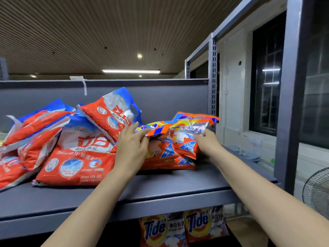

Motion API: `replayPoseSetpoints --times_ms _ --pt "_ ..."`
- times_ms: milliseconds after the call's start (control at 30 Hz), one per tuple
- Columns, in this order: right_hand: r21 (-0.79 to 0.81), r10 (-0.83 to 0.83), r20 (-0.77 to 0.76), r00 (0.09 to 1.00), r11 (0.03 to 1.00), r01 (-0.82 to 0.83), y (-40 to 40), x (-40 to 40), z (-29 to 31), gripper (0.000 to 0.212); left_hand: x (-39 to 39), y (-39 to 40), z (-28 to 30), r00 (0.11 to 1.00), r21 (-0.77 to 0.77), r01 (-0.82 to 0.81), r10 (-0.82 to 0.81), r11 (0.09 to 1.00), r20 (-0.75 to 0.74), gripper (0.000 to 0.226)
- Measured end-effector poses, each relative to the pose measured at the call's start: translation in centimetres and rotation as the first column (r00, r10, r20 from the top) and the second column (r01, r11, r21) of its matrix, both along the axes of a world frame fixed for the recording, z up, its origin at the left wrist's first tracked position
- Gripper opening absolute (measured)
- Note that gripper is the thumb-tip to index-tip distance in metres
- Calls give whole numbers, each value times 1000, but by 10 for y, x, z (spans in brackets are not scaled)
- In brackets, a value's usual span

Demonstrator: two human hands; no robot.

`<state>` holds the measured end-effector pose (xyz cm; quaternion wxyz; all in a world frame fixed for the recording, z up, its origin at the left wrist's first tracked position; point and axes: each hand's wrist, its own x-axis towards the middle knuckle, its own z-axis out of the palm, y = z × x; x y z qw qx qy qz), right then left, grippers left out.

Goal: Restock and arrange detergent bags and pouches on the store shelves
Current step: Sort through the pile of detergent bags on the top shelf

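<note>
- The person stood at the grey shelf [160, 189] with both arms stretched forward, working a pair of small orange Tide pouches [178, 139] that slumped against each other between the two hands
- The left hand [130, 148] pinched the floppy top flap of the nearer pouch, thumb under and fingers over the fold; the other fingers lay fairly straight along the big red bags just to its left
- The right hand [207, 141] gripped the crinkled top of the farther pouch [194, 124], fingers curled round the film; how firmly it held I could not quite make out, since the wrapper hid the fingertips
- These pouches looked soft and light, the powder settling to the bottom and leaving the upper part limp, so the tops bent over wherever they were held
- The film seemed glossy and probably slick; a pinch at the sealed top edge looked safer than a squeeze on the belly, which would only shift the powder
- To stand one upright, I judged a hand low on the filled part would serve better than the flap
- Beyond the left hand lay a loose heap of larger red-and-blue detergent bags [78, 152], heavier by the look of their bulk, one with a punched carry handle [134, 109] at its top
- Below both wrists, under the shelf board, more Tide packs [183, 227] stood in a row
</note>
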<state>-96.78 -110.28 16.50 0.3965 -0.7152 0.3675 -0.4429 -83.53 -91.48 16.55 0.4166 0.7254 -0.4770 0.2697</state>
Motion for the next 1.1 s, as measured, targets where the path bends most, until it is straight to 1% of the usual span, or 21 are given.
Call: replayPoseSetpoints --times_ms 67,133,200,267,333,400,433,500,567,633,667,700,733,800,867,900,967,1033,1100 --pt "-138 -89 -12 996 987 86 8 -14 2 24 -12 1 3 996 -15 1 0 1000 88 31" --pt "-223 -173 15 985 960 172 14 -28 1 19 -28 2 7 988 -29 10 -5 1000 155 30" --pt "-283 -240 74 968 926 251 23 -42 -3 17 -43 1 9 974 -24 20 -14 1000 226 29" --pt "-315 -278 152 949 896 313 32 -56 -8 17 -58 -2 7 946 33 24 -33 999 323 30" --pt "-328 -303 211 929 873 359 41 -67 -16 19 -70 -7 2 908 123 4 -55 992 416 30" --pt "-328 -279 243 929 878 350 49 -74 -25 20 -77 -7 -4 880 187 -39 -55 982 472 30" --pt "-325 -252 255 934 887 328 52 -75 -29 19 -77 -5 -7 879 190 -53 -44 980 475 31" --pt "-316 -212 285 935 900 300 58 -76 -36 17 -73 1 -9 906 198 -89 -3 976 424 36" --pt "-314 -208 297 932 901 301 62 -74 -42 18 -68 5 -7 948 300 -107 6 948 319 46" --pt "-289 -199 302 932 913 288 65 -73 -44 22 -60 11 -1 981 407 -2 -77 913 178 66" --pt "-262 -201 307 930 922 286 66 -72 -45 23 -55 13 4 986 431 55 -118 900 120 75" --pt "-225 -212 312 926 931 289 67 -72 -46 22 -50 16 8 987 428 88 -138 900 88 79" --pt "-181 -226 315 922 939 293 66 -71 -46 18 -43 18 11 989 402 79 -123 912 85 77" --pt "-106 -253 321 913 948 300 65 -71 -43 15 -32 18 17 995 311 -29 -3 950 105 59" --pt "-84 -281 313 907 943 321 63 -71 -39 18 -23 10 24 993 204 -110 99 973 62 42" --pt "-89 -301 305 903 935 342 63 -71 -37 19 -19 5 28 992 180 -129 124 975 38 39" --pt "-123 -344 305 888 911 395 63 -71 -36 24 -11 -6 39 986 184 -169 168 968 19 37" --pt "-168 -376 309 873 882 440 66 -69 -36 31 -5 -16 46 971 166 -240 235 956 47 38" --pt "-208 -403 302 864 857 472 69 -66 -39 37 -1 -27 46 965 174 -263 254 949 70 48"
